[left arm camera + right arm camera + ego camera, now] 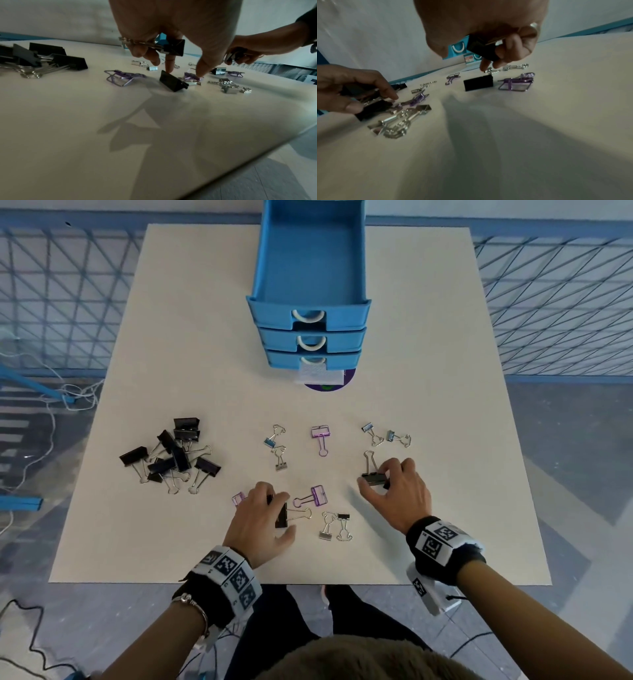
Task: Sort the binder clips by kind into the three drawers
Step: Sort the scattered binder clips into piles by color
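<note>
Both hands working low over the table [445, 371], nearest the camera. Left hand [257, 520] is curling over a black clip [281, 517] lying on the table; in the left wrist view it is also gripping another black clip [175, 47] up against its palm, while a fingertip [169, 67] is touching the one below [171, 82]. Right hand [399, 496] is closing thumb and fingers around a black clip [375, 478], wire handles pointing toward the drawers; the right wrist view is showing a second black clip [481, 47] tucked in its curled fingers.

Purple clip [317, 496] lying just between the hands, another [238, 498] peeking out on the left hand's far side. Two small silver clips [334, 527] sitting just beside the left hand, toward the table's near edge. More small clips and a purple one [321, 436] scattered between the hands and the drawers.

Pile of black clips [171, 453] sitting well to the left of the left hand.

Blue drawers [311, 337] standing at the table's far side, top one [310, 261] pulled out.
</note>
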The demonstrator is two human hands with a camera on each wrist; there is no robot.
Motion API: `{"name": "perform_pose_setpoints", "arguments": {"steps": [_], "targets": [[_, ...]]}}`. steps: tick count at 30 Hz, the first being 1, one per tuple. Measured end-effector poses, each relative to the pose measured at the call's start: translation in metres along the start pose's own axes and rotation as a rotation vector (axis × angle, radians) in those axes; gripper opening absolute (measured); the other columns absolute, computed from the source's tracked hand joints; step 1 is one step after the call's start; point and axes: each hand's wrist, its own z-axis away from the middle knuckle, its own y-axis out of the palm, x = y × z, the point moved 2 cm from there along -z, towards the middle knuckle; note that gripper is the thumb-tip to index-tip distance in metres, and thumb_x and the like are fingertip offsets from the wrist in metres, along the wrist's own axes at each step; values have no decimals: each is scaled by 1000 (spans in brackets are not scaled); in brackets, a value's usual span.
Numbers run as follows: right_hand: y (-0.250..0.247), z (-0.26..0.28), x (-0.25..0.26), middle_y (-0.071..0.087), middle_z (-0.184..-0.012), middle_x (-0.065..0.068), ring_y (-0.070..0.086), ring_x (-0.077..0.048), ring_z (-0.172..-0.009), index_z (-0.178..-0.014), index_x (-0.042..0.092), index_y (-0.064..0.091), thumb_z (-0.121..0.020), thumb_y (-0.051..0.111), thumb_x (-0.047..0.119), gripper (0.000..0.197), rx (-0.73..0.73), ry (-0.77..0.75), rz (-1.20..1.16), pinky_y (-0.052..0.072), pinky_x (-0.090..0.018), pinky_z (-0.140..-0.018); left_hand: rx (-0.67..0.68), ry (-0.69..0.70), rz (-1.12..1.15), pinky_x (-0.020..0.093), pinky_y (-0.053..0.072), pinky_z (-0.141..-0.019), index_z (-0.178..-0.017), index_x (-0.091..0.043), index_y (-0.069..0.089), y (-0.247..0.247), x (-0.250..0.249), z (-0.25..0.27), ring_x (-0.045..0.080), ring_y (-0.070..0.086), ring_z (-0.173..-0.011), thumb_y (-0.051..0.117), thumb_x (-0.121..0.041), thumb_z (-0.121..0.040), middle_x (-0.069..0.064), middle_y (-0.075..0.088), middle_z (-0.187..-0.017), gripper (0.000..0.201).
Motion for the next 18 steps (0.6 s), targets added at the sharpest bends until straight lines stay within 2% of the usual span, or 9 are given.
{"name": "perform_pose_setpoints", "arguments": {"steps": [2, 4, 9, 13, 15, 18], "targets": [[4, 0, -2, 49, -107, -11, 55, -31, -93, -113, 15, 47, -71, 64, 55, 60, 28, 17, 79, 47, -37, -72, 35, 25, -26, 37, 54, -61, -105, -11, 53, 8, 2, 3, 27, 57, -72, 77, -27, -59, 14, 54, -93, 55], [6, -1, -2, 48, -112, -13, 53, -33, -99, -120, 15, 42, -71, 66, 53, 66, 43, 10, 114, 48, -39, -73, 35, 40, -27, 37, 53, -56, -108, -12, 49, 13, 1, 4, 27, 58, -72, 79, -22, -57, 14, 55, -92, 60], [10, -2, -1, 50, -112, -15, 49, -34, -103, -116, 12, 45, -80, 61, 45, 52, 35, -17, 192, 46, -37, -71, -18, 63, -35, 30, 46, -43, -99, -11, 50, 19, -6, 1, 25, 60, -61, 81, -10, -54, 11, 60, -82, 54], [9, -3, 3, 53, -109, -15, 51, -34, -101, -113, 11, 49, -83, 58, 38, 42, 30, -19, 197, 43, -35, -67, -49, 57, 8, 31, 48, -43, -97, -12, 50, 21, -9, 0, 24, 61, -61, 81, -13, -57, 11, 61, -83, 51], [6, -2, 8, 56, -104, -14, 53, -35, -97, -109, 11, 52, -81, 60, 36, 38, -28, -12, 136, 39, -33, -65, -80, 44, 53, 32, 50, -47, -99, -13, 48, 18, -8, 1, 25, 61, -63, 78, -16, -64, 12, 60, -86, 46], [4, 1, 25, 59, -98, -12, 57, -33, -90, -105, 12, 54, -80, 61, 33, 33, -101, -46, 21, 37, -29, -63, -156, -13, 92, 32, 52, -54, -102, -14, 49, 9, 0, 4, 26, 62, -70, 58, -33, -77, 13, 59, -89, 32]]}}
